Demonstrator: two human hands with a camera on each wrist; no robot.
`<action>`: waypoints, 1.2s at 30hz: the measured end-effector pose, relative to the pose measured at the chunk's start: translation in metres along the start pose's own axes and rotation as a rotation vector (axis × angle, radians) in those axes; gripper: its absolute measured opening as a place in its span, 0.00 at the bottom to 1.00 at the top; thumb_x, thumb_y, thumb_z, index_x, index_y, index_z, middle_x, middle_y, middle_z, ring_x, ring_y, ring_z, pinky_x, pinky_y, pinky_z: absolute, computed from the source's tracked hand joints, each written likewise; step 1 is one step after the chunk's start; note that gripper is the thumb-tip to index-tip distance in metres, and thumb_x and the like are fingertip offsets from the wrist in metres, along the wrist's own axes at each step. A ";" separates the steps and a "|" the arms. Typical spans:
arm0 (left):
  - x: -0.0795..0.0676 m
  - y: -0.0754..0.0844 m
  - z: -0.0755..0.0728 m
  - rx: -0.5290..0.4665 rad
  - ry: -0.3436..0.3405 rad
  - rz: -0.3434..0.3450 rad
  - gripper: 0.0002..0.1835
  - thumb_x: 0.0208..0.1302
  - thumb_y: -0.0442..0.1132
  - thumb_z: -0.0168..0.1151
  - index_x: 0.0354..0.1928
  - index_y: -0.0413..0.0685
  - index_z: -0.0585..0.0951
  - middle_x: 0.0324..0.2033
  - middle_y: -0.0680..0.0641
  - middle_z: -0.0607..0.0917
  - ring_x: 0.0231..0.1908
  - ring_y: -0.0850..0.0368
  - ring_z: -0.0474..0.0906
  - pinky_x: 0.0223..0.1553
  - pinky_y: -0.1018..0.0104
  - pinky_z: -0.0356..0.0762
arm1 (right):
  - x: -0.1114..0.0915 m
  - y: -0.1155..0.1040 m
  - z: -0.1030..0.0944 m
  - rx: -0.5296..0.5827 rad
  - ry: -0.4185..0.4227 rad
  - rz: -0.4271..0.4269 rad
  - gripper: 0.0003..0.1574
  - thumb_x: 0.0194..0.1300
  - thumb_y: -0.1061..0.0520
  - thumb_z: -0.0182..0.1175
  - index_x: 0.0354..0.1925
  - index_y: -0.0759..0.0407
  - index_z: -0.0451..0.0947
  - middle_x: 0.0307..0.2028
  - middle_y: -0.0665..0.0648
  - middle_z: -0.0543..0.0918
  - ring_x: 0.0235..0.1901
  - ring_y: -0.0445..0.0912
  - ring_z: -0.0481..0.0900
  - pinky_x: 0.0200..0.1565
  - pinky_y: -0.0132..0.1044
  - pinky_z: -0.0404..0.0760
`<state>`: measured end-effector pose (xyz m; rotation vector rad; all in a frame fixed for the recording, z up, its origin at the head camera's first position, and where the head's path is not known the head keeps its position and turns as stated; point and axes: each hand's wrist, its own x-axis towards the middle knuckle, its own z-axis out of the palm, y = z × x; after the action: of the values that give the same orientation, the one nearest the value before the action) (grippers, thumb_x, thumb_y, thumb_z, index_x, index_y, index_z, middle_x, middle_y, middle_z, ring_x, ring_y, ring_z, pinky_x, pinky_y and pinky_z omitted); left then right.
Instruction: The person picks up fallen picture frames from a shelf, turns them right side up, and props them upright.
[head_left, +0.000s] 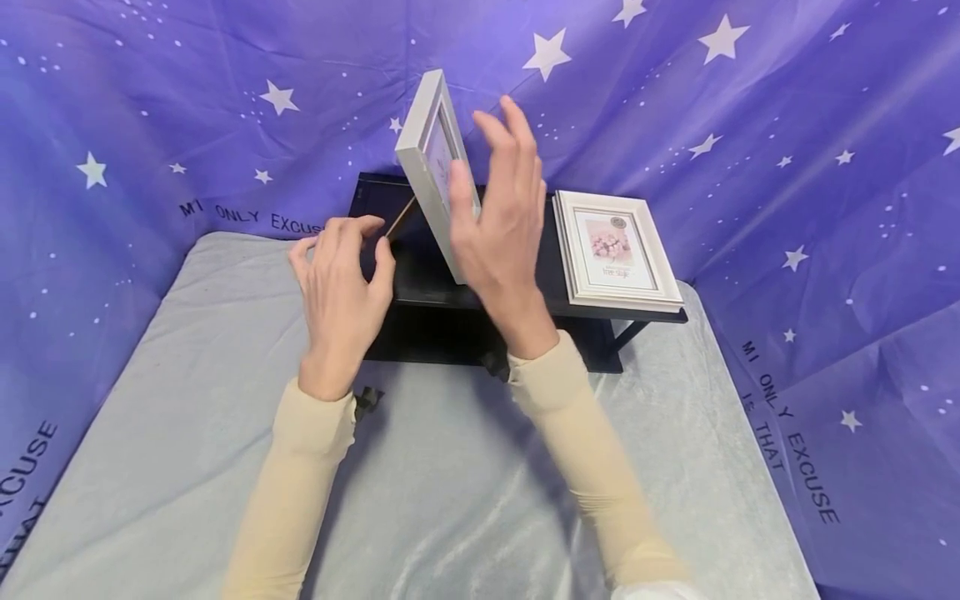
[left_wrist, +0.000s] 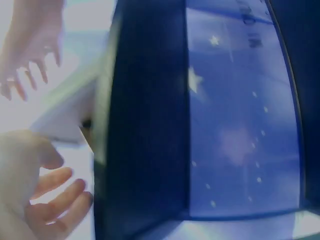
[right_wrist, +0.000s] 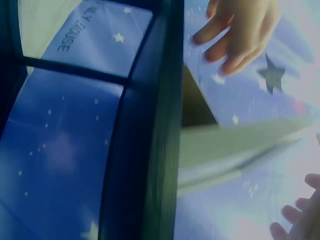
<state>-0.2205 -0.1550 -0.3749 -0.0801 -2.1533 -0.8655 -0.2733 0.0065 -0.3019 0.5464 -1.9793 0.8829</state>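
Observation:
A light grey picture frame (head_left: 431,175) stands upright on the black shelf (head_left: 517,283), its picture side turned to the right. Behind it, a thin brown support leg (head_left: 401,218) props out; in the right wrist view the leg (right_wrist: 196,102) appears as a brown wedge. My left hand (head_left: 341,283) hovers at the leg's side with thumb and fingers apart, and the left wrist view shows nothing in that hand (left_wrist: 35,190). Beside the picture side, my right hand (head_left: 506,217) is raised with fingers spread; the right wrist view shows this hand (right_wrist: 300,215) apart from the frame.
A second, cream-white picture frame (head_left: 615,250) with a pink flower print lies flat on the shelf's right end. The shelf stands on a bed-like surface with a pale grey-blue cloth (head_left: 450,483). Purple star-printed curtains (head_left: 225,100) close in the back and sides.

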 end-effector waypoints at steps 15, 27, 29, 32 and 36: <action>-0.022 0.043 0.007 -0.227 -0.186 -0.044 0.34 0.74 0.53 0.51 0.78 0.66 0.54 0.72 0.50 0.62 0.69 0.52 0.58 0.68 0.47 0.56 | 0.017 0.044 0.006 0.089 -0.602 0.587 0.38 0.72 0.24 0.23 0.76 0.26 0.48 0.73 0.33 0.59 0.73 0.38 0.55 0.71 0.49 0.51; -0.023 0.048 0.010 -0.130 -0.368 -0.072 0.41 0.75 0.57 0.48 0.78 0.73 0.34 0.78 0.61 0.39 0.77 0.61 0.36 0.70 0.40 0.50 | 0.017 0.051 0.015 0.145 -0.734 0.612 0.41 0.71 0.23 0.17 0.76 0.27 0.47 0.73 0.35 0.60 0.71 0.41 0.56 0.67 0.51 0.49; -0.024 0.048 0.009 -0.107 -0.367 -0.078 0.42 0.74 0.58 0.48 0.78 0.74 0.34 0.78 0.60 0.39 0.77 0.60 0.36 0.70 0.38 0.51 | 0.018 0.051 0.015 0.135 -0.739 0.616 0.41 0.70 0.23 0.17 0.76 0.26 0.47 0.73 0.34 0.59 0.71 0.41 0.56 0.67 0.50 0.49; -0.025 0.049 0.009 -0.080 -0.373 -0.084 0.42 0.74 0.59 0.47 0.78 0.74 0.34 0.78 0.58 0.39 0.78 0.58 0.37 0.69 0.37 0.51 | 0.019 0.051 0.017 0.126 -0.761 0.632 0.41 0.70 0.22 0.17 0.76 0.26 0.46 0.73 0.34 0.59 0.72 0.39 0.55 0.67 0.50 0.49; -0.025 0.048 0.010 -0.072 -0.381 -0.079 0.42 0.74 0.61 0.46 0.78 0.74 0.34 0.79 0.58 0.39 0.78 0.56 0.38 0.69 0.36 0.51 | 0.018 0.052 0.018 0.107 -0.775 0.650 0.42 0.69 0.22 0.16 0.76 0.26 0.46 0.73 0.35 0.59 0.72 0.37 0.55 0.66 0.50 0.48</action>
<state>-0.1938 -0.1071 -0.3704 -0.2125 -2.4913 -1.0413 -0.3265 0.0261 -0.3129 0.3161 -2.9173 1.3028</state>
